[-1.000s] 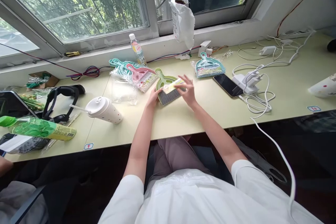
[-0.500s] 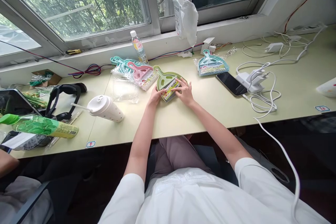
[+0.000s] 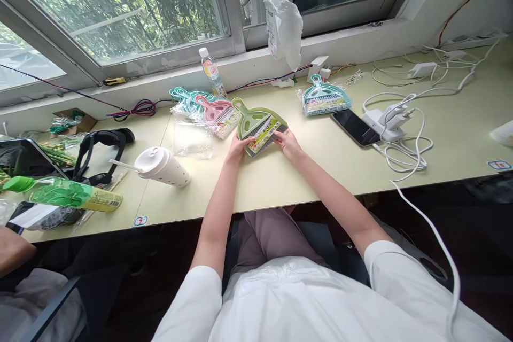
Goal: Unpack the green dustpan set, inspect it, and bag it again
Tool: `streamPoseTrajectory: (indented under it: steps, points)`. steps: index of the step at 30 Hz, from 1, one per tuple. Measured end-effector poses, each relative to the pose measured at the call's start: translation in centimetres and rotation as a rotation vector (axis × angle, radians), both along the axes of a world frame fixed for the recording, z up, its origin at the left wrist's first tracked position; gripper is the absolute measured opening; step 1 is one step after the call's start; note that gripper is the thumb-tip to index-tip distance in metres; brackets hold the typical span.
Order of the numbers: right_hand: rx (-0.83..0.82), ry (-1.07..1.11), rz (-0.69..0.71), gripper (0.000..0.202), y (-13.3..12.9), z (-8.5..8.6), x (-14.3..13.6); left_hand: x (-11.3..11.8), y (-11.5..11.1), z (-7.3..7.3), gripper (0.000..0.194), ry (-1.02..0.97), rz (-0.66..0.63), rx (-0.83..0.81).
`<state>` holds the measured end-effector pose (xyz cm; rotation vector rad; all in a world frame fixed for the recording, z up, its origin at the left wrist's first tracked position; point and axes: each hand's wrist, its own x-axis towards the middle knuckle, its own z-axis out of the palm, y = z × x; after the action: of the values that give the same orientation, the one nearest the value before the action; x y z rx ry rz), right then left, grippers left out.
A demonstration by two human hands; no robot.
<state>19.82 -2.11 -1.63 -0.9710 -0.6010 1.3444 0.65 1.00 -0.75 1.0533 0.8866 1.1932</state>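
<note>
A green mini dustpan and brush set (image 3: pixel 256 116) with a printed label across its bristles is held over the table in front of me. My left hand (image 3: pixel 238 148) grips its lower left corner, thumb on the front. At its right side, my right hand (image 3: pixel 288 144) pinches the edge near the bristle ends. Just left of it lies a pink dustpan and brush set (image 3: pixel 214 112), partly overlapping teal dustpan sets (image 3: pixel 186 99) in clear wrap. Another teal dustpan and brush set (image 3: pixel 324 99) lies to the right.
A white cup with a straw (image 3: pixel 160 166) and a clear plastic wrapper (image 3: pixel 190 139) are to the left. A phone (image 3: pixel 355 127) and a white power strip (image 3: pixel 385 124) with tangled cables lie right. A drink bottle (image 3: pixel 212 72) stands behind. A person's arm (image 3: pixel 14 251) shows far left.
My right hand has slid from the front of the label to the set's right edge, uncovering more label and bristles. My left hand keeps its grip.
</note>
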Motion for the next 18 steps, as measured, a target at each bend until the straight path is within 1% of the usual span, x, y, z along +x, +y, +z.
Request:
streamPoseTrajectory:
  steps: [2, 4, 7, 10, 15, 18]
  points:
    - [0.032, 0.016, 0.061, 0.031, -0.2, 0.2, -0.1, -0.1, 0.0, 0.0, 0.079, 0.004, 0.001, 0.004]
    - [0.038, -0.003, 0.076, 0.032, -0.2, 0.2, -0.2, -0.1, 0.0, 0.0, 0.08, 0.013, 0.003, 0.007]
    - [0.015, -0.044, 0.055, 0.039, -0.1, -0.1, -0.3, -0.1, 0.0, 0.0, 0.082, 0.015, 0.001, 0.003]
    - [0.004, -0.035, 0.059, 0.039, 0.0, -0.1, -0.3, -0.1, 0.0, 0.0, 0.083, 0.006, 0.0, -0.021]
    - [-0.015, 0.029, 0.051, 0.032, -0.4, 0.7, -0.4, 0.1, -0.1, 0.1, 0.082, -0.009, 0.005, -0.021]
    - [0.011, 0.046, 0.097, 0.026, -0.7, 1.0, -0.6, 0.1, -0.1, 0.0, 0.086, -0.02, 0.01, -0.014]
